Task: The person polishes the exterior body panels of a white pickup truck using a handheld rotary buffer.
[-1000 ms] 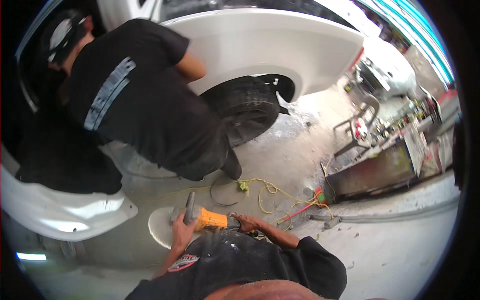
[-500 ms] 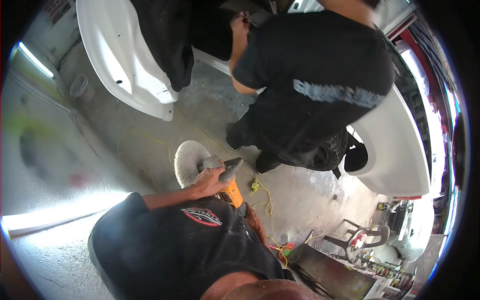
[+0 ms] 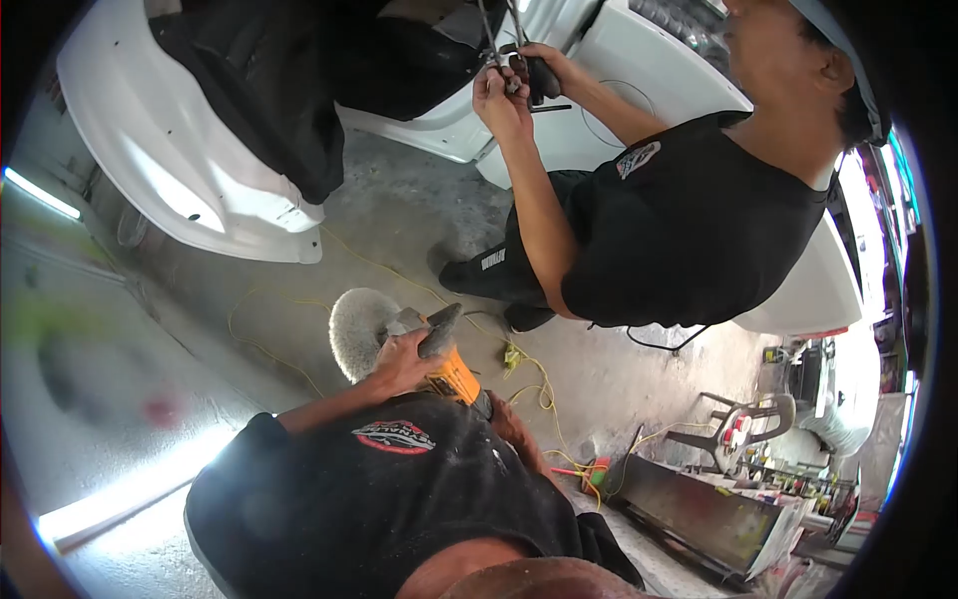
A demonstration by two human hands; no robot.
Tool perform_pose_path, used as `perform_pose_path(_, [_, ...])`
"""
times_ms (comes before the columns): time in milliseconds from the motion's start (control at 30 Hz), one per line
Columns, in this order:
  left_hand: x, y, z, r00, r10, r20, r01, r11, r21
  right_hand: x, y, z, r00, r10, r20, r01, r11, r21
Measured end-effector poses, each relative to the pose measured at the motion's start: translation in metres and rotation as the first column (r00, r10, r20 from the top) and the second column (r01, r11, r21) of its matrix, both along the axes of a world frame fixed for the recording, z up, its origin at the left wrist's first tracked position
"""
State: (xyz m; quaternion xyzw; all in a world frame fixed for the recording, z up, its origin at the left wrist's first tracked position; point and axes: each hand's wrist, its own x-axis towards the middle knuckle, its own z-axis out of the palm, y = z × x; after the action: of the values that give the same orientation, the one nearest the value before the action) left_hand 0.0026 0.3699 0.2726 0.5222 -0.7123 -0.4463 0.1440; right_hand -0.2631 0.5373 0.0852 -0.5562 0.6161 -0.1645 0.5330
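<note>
Head camera's got us holding the orange polisher [image 3: 454,377] in front of our belly, fluffy pad [image 3: 357,334] out to the left and off any bodywork. Our left hand [image 3: 399,361] is curled round the front of the tool, by the dark grip [image 3: 439,329]; our right hand [image 3: 509,424] looks closed on the rear end, though our shirt [image 3: 329,469] hides part of it. We'd call this a carrying or holding step, not buffing (can't tell if the pad's spinning, mind you). The white panel [image 3: 170,130] is well apart from the pad, and a person [image 3: 689,220] in black stands close by, busy with something dark. Whatever move comes from here, we reckon it calls for both hands firm, the pad kept off that person, and our feet clear of the yellow cord [image 3: 547,394].
</note>
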Motion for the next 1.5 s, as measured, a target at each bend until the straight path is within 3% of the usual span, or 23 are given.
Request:
perform_pose_path(67, [-0.001,0.001,0.009,1.000,-0.020,0.008,0.020,1.000,-0.002,0.003,0.006,-0.005,0.999,0.013,-0.035,-0.016,0.997,-0.073])
perform_pose_path(367, [-0.002,-0.004,0.002,0.999,-0.043,-0.003,0.043,0.996,-0.079,0.009,-0.007,0.044,0.999,-0.022,-0.048,0.023,1.000,0.013])
perform_pose_path(667, [-0.001,-0.002,-0.006,0.999,-0.033,0.013,0.034,0.997,-0.068,0.005,-0.005,0.035,1.000,-0.003,-0.015,0.003,1.000,-0.028])
perform_pose_path(967, [0.000,0.003,0.001,0.999,0.001,0.038,0.002,0.998,-0.068,0.008,-0.007,0.043,0.999,-0.032,-0.039,0.036,0.995,0.091])
perform_pose_path(1167, [0.000,0.003,0.005,0.999,-0.009,0.037,0.012,0.997,-0.078,0.008,0.000,0.016,0.998,-0.047,-0.051,0.052,0.994,0.094])
perform_pose_path(1267, [0.001,0.002,0.015,0.992,-0.063,0.113,0.067,0.997,-0.027,0.013,0.000,0.032,0.998,-0.061,-0.025,0.063,0.994,0.091])
perform_pose_path(1500, [0.004,0.007,0.005,0.993,-0.076,0.085,0.079,0.996,-0.039,0.022,0.010,0.037,0.996,-0.076,-0.051,0.079,0.994,0.071])
